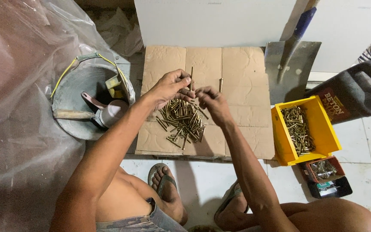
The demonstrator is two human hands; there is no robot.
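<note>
A heap of brass-coloured bolts (183, 122) lies on a flattened cardboard sheet (241, 64) on the floor. My left hand (170, 86) hovers over the heap and pinches one long bolt (191, 75) upright between its fingertips. My right hand (211, 103) is right beside it, fingers curled at the lower end of that same bolt; whether it holds a small part I cannot tell. A single loose bolt (220, 84) lies on the cardboard just behind my hands.
A yellow bin (323, 129) of bolts stands at the right, a small dark box (327, 176) before it. A shovel blade (290, 68) and dark jerrycan (357, 92) are behind. A grey bucket (78, 86) with tools and plastic sheeting (13, 86) are left.
</note>
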